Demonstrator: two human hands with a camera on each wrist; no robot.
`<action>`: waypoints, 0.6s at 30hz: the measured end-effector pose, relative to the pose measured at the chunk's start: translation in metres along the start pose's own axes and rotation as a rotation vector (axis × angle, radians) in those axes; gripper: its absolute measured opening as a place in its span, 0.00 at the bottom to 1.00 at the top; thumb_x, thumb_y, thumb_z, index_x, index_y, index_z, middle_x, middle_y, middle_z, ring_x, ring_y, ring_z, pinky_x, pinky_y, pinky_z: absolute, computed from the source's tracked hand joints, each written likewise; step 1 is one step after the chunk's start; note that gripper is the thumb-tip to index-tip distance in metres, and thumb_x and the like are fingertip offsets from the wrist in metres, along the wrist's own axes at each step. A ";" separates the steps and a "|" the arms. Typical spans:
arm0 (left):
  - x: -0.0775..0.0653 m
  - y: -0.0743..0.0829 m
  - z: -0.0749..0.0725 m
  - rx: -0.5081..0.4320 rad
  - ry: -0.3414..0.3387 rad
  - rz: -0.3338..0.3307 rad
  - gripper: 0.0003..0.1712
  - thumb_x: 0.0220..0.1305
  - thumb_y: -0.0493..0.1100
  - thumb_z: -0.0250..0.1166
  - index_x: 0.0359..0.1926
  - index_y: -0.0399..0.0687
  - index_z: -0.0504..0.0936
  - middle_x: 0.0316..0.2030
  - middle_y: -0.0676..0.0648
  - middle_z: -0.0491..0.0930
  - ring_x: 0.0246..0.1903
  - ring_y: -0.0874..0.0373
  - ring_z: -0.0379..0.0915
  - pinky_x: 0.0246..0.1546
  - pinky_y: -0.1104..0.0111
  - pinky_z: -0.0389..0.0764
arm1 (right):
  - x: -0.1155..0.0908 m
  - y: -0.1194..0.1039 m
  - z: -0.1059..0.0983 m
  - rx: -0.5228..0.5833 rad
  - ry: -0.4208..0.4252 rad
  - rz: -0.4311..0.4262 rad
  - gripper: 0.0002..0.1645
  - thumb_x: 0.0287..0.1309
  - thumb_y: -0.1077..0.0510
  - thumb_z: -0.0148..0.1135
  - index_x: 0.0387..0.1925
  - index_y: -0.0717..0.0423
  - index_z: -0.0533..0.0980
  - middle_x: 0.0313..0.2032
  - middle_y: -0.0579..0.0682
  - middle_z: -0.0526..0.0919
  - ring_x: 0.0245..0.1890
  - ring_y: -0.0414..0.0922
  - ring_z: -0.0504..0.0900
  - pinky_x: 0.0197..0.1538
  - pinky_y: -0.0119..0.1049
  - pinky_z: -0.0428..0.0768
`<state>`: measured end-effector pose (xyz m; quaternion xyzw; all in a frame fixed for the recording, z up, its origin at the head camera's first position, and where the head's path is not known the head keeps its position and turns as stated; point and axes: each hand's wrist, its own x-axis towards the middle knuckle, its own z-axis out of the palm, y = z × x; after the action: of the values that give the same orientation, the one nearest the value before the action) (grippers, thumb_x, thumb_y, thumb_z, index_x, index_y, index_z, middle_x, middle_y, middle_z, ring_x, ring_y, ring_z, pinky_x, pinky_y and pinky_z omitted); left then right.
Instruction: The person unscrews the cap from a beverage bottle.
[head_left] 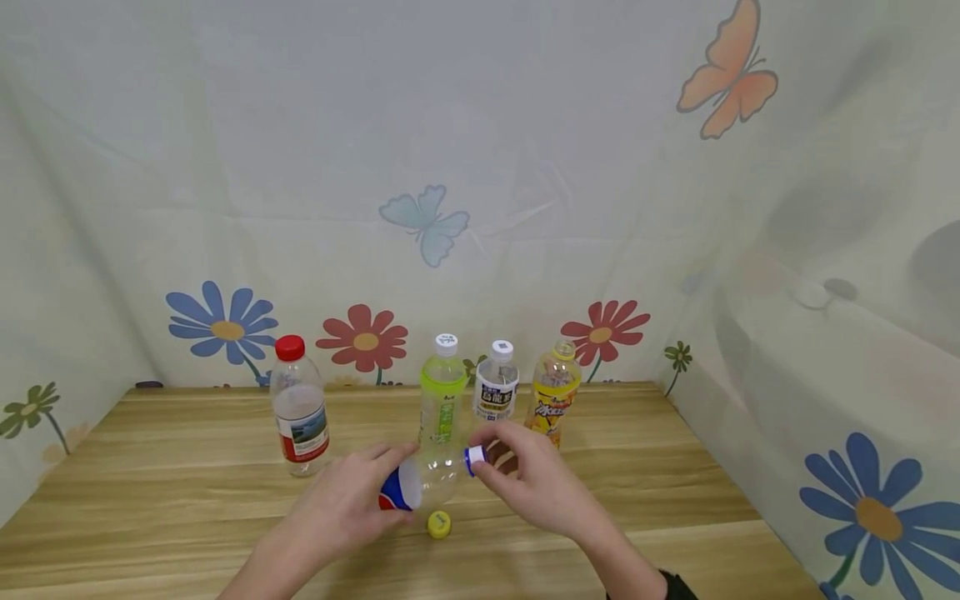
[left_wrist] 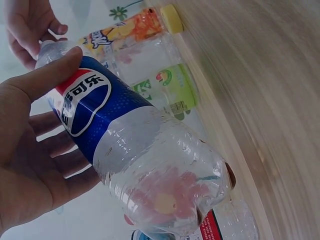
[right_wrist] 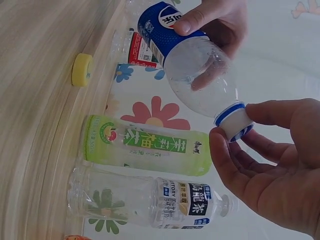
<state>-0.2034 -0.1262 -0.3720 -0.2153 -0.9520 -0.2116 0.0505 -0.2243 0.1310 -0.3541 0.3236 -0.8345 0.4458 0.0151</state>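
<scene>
My left hand (head_left: 352,500) grips a clear plastic cola bottle (left_wrist: 145,135) around its blue label, thumb on one side and fingers on the other. The bottle is tilted well over, its neck pointing toward my right hand (head_left: 536,479). Thumb and fingertips of that hand pinch a white bottle cap (right_wrist: 236,125) at the mouth, where a blue ring circles the neck. No drink shows inside the clear lower part. Just below the bottle in the head view, a loose yellow cap (head_left: 439,524) lies on the wooden table (head_left: 187,517).
Behind the hands stand a red-capped water bottle (head_left: 302,421) on the left, a green-labelled bottle (head_left: 442,387), an oolong tea bottle (head_left: 497,387) and, to the right, a yellow-labelled bottle (head_left: 553,396) with an uncapped mouth. A flowered cloth (head_left: 510,275) hangs behind the table.
</scene>
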 end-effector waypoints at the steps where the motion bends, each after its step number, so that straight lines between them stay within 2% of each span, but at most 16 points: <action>1: 0.000 0.000 0.000 0.003 0.000 -0.001 0.43 0.47 0.56 0.79 0.64 0.51 0.74 0.53 0.49 0.77 0.47 0.53 0.78 0.44 0.58 0.80 | 0.000 0.000 0.000 0.000 -0.001 -0.004 0.10 0.65 0.61 0.63 0.47 0.51 0.77 0.40 0.41 0.78 0.40 0.44 0.80 0.41 0.32 0.80; 6: 0.000 0.001 0.001 0.014 0.002 -0.005 0.43 0.47 0.55 0.79 0.64 0.51 0.74 0.53 0.49 0.77 0.48 0.52 0.78 0.45 0.57 0.79 | 0.000 0.003 0.001 -0.011 -0.003 -0.028 0.12 0.63 0.65 0.64 0.46 0.51 0.76 0.40 0.42 0.78 0.40 0.44 0.81 0.40 0.32 0.80; 10: 0.000 0.001 0.001 0.020 0.005 -0.003 0.43 0.46 0.55 0.79 0.63 0.51 0.74 0.53 0.49 0.77 0.47 0.53 0.78 0.45 0.57 0.79 | 0.001 0.003 0.001 0.002 -0.012 -0.026 0.16 0.61 0.67 0.65 0.49 0.54 0.75 0.44 0.44 0.78 0.43 0.46 0.81 0.43 0.32 0.80; 14: 0.000 0.000 0.002 0.024 0.008 0.008 0.43 0.46 0.57 0.79 0.63 0.51 0.75 0.52 0.50 0.77 0.46 0.54 0.78 0.44 0.58 0.79 | 0.001 0.003 0.000 0.014 -0.018 0.017 0.18 0.63 0.60 0.66 0.54 0.50 0.73 0.49 0.46 0.77 0.46 0.47 0.81 0.45 0.32 0.80; 18: 0.001 -0.001 0.002 0.029 0.014 0.014 0.43 0.46 0.57 0.79 0.63 0.51 0.75 0.52 0.50 0.78 0.46 0.54 0.78 0.44 0.58 0.80 | 0.000 0.002 -0.001 0.002 0.006 0.065 0.16 0.68 0.50 0.61 0.54 0.46 0.73 0.47 0.42 0.77 0.44 0.44 0.80 0.42 0.32 0.80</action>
<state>-0.2043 -0.1257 -0.3745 -0.2197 -0.9531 -0.1988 0.0617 -0.2259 0.1321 -0.3553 0.2948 -0.8441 0.4479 0.0028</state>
